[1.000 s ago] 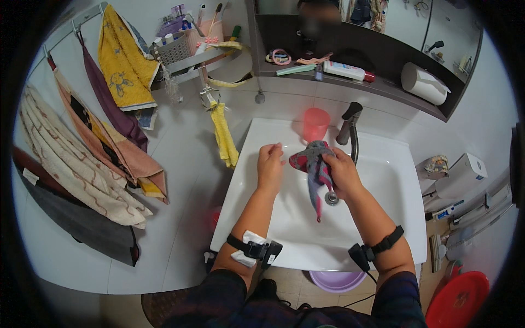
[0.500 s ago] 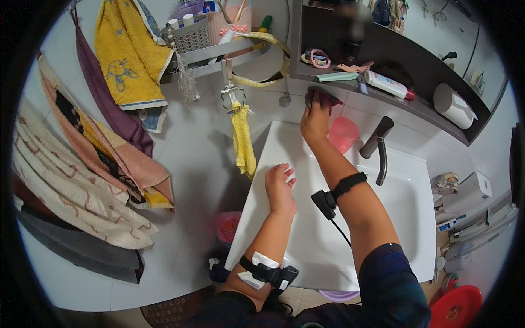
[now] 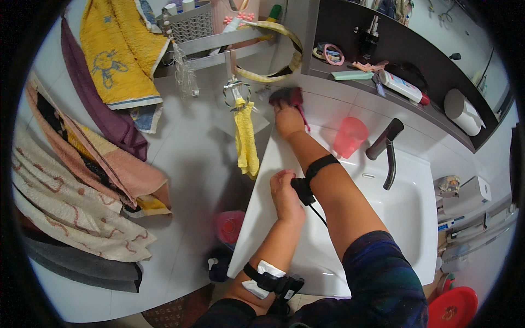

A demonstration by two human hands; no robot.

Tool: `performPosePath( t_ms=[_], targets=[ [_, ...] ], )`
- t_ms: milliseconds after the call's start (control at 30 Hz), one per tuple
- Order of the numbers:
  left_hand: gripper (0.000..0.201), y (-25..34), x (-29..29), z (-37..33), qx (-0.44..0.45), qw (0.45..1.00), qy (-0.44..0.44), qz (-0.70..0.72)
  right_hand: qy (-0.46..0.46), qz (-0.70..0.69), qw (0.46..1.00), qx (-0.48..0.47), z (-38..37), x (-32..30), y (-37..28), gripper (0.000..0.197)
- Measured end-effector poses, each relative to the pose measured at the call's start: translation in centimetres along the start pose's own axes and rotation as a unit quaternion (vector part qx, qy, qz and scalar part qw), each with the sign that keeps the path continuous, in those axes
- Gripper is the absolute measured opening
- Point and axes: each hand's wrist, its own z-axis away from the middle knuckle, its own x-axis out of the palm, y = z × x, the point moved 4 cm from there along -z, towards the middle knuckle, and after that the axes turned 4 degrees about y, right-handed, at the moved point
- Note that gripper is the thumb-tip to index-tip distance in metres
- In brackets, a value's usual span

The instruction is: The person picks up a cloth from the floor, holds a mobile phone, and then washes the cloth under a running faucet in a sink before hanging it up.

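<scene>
My right hand (image 3: pixel 289 119) reaches across to the sink's far left corner. Its fingers are closed on a dark red and black cloth (image 3: pixel 293 98), pressed against the tiled wall just behind the white sink (image 3: pixel 262 218). Above the sink's left side hangs my left hand (image 3: pixel 286 192), with loosely bent fingers and nothing in them. Its fingertips are partly hard to see beside the black device strapped to my right forearm. A pink translucent cup (image 3: pixel 351 136) stands on the back ledge of the sink, between the cloth and the dark faucet (image 3: pixel 387 145).
A dark shelf (image 3: pixel 361 76) with a white tube (image 3: pixel 402 86) and hair ties runs above the sink. Left of it, a yellow cloth (image 3: pixel 246 142) dangles from a metal rack (image 3: pixel 210 46). Towels (image 3: pixel 82 180) hang on the left wall. A red basin (image 3: pixel 451 309) sits lower right.
My right hand has moved left along the wall with the cloth, away from the pink cup. My left hand has shifted slightly down and right. The view has shifted a little.
</scene>
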Motion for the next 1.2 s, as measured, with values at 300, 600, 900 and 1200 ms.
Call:
performPosePath(
  t_ms=[300, 600, 900, 1200],
  targets=[
    [0.033, 1.1, -0.4, 0.3, 0.006, 0.996, 0.037, -0.076, 0.001, 0.100, 0.995, -0.021, -0.4, -6.9, 1.9, 0.030],
    [0.032, 1.8, -1.2, 0.3, 0.020, 0.998, 0.011, -0.060, 0.175, 0.124, 0.976, -0.036, -1.7, -8.9, -1.8, 0.027],
    [0.029, 1.3, -1.0, -0.3, 0.021, 0.997, 0.038, -0.058, -0.139, 0.164, 0.977, 0.002, 2.3, -3.4, 1.9, 0.021],
    [0.026, 1.7, -0.8, 0.2, 0.033, 0.998, 0.023, -0.055, 0.219, 0.053, 0.974, -0.038, -2.0, -10.9, -1.7, 0.022]
  ],
)
